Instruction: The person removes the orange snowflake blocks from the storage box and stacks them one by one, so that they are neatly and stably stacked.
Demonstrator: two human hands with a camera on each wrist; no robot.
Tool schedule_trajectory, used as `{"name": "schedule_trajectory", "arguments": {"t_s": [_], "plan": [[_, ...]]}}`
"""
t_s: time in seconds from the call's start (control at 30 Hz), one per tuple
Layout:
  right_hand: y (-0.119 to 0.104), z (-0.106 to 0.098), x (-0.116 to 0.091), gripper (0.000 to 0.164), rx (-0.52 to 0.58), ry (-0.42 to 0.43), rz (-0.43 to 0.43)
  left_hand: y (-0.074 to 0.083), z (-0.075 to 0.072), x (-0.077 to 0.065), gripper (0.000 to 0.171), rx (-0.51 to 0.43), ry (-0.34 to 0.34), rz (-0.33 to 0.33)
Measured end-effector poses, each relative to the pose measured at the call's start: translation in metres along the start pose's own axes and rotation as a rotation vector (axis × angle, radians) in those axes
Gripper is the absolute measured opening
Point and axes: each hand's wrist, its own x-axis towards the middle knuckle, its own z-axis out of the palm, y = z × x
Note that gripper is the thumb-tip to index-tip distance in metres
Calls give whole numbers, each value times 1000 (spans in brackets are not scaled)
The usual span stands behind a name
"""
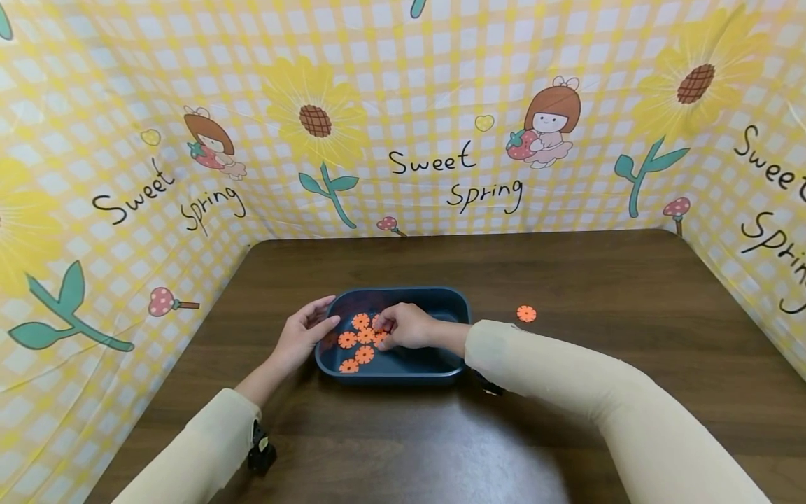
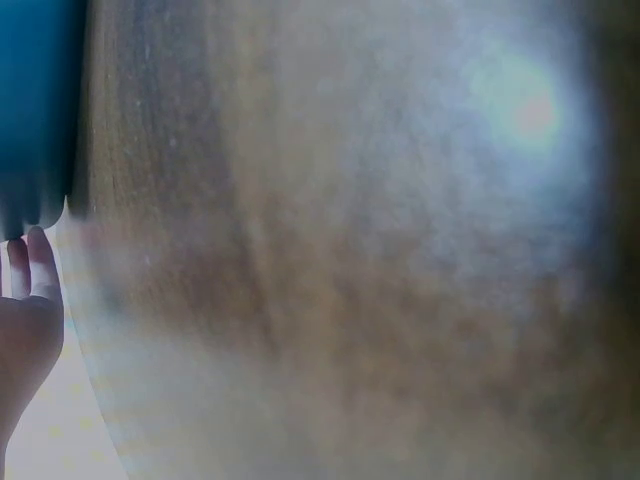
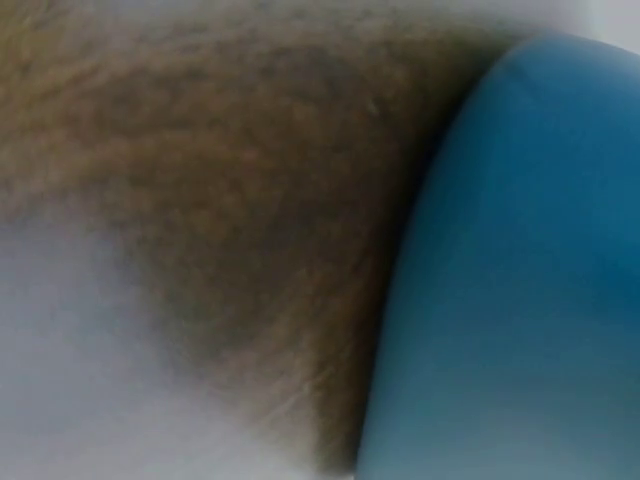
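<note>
While most of the orange flower-shaped discs (image 1: 365,337) lie in a loose cluster toward the left end of the dark blue rectangular basin (image 1: 412,362), one of them close to its front left corner, the right hand (image 1: 408,326) reaches over the basin's right edge to the cluster's right side. Its fingers are bent beside a disc, though from where I stand I cannot tell whether they pinch it. At the basin's left edge, the left hand (image 1: 302,336) has its thumb over the rim, spread from nearly straight fingers that touch the outer wall near the back left corner. A lone orange disc (image 1: 526,313) sits on the brown wood-grain table (image 1: 598,294), past the basin's right edge and apart from it. Cream sleeves (image 1: 201,434) cover both forearms, and a small black device (image 1: 261,449) sits at the left wrist. Along the table's back edge hangs a yellow-and-white checked cloth (image 1: 422,98) printed with sunflowers and "Sweet Spring".
</note>
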Motion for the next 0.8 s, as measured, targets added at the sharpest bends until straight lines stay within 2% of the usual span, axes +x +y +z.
{"name": "schedule_trajectory", "arguments": {"t_s": [0.2, 0.8], "plan": [[3, 3, 1, 20, -31, -1, -13, 2, 1, -1, 49, 3, -4, -5], [1, 2, -1, 25, -112, 3, -48, 2, -1, 0, 51, -6, -17, -19]]}}
